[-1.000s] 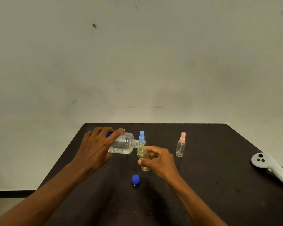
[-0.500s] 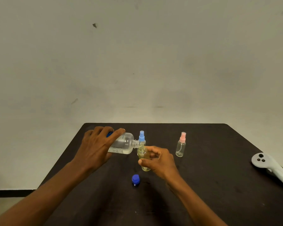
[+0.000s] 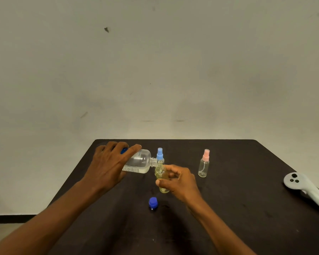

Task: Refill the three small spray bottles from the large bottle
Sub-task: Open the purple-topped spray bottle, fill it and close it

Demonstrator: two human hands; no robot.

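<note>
My left hand [image 3: 109,166] grips the large clear bottle [image 3: 139,162], tipped on its side with its open neck over the mouth of a small uncapped yellowish bottle [image 3: 161,174]. My right hand [image 3: 179,181] holds that small bottle upright on the dark table [image 3: 238,208]. Just behind it stands a small spray bottle with a light blue cap [image 3: 160,153]. Further right a small clear spray bottle with a pink cap [image 3: 204,163] stands alone. A dark blue cap [image 3: 153,203] lies on the table in front of my hands.
A pale grey handheld controller [image 3: 306,189] lies at the table's right edge. A plain wall rises behind the table. The table's left edge runs diagonally under my left forearm.
</note>
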